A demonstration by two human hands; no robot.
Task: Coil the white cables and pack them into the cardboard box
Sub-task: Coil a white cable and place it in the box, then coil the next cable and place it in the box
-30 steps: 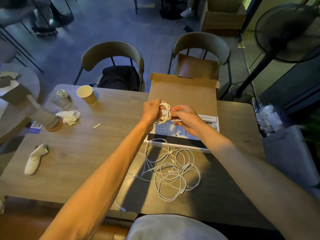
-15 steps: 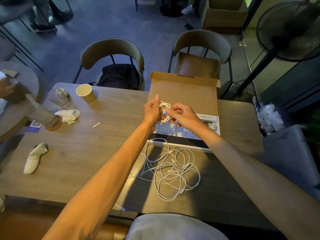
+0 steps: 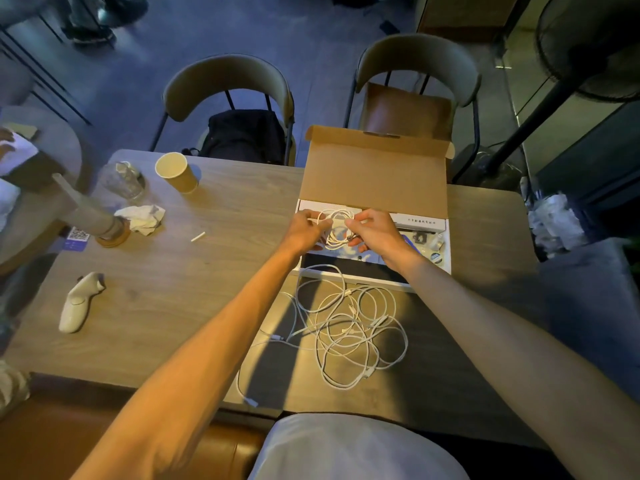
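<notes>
A small coiled white cable (image 3: 336, 226) hangs between my two hands, low over the open cardboard box (image 3: 375, 174). My left hand (image 3: 304, 230) pinches its left side and my right hand (image 3: 374, 230) pinches its right side. The box lid stands up at the back; the tray below holds small items at its right end. A loose tangle of white cables (image 3: 349, 327) lies on the table in front of the box, with one end trailing to the near table edge.
A paper cup (image 3: 176, 172), a glass (image 3: 121, 181), a crumpled tissue (image 3: 142, 218) and a white controller (image 3: 81, 301) sit on the table's left half. Two chairs stand behind the table; a fan stands at the far right.
Both hands have lowered the coiled cable toward the box tray and spread it flatter between them. The tangle on the table has not moved.
</notes>
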